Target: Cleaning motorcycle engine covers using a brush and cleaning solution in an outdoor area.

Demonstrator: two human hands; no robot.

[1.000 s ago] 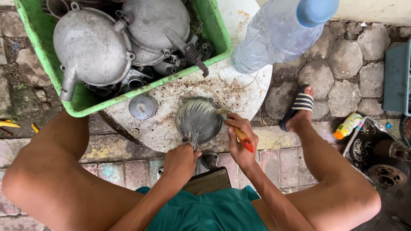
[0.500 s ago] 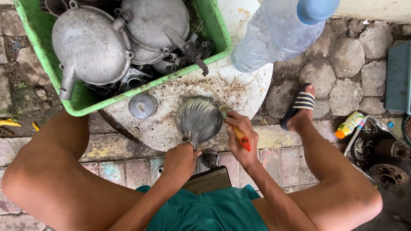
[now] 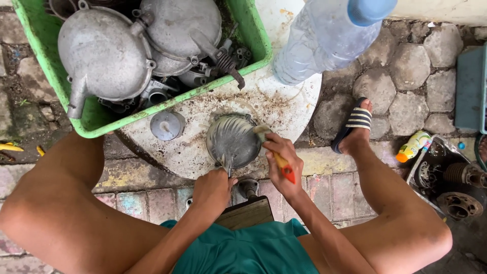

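While the left hand (image 3: pixel 212 189) is pinching the near edge of a finned grey metal cover (image 3: pixel 233 140), the right hand (image 3: pixel 282 165) is gripping a brush (image 3: pixel 276 155) against its right side; it is lying on a stained white round slab (image 3: pixel 284 109) over paving stones, near a green crate (image 3: pixel 249 30)

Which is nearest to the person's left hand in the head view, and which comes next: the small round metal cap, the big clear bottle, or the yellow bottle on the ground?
From the left hand:
1. Small round metal cap, up and to the left on the white disc.
2. Big clear bottle, top right, standing on the disc.
3. Yellow bottle, far right on the ground.
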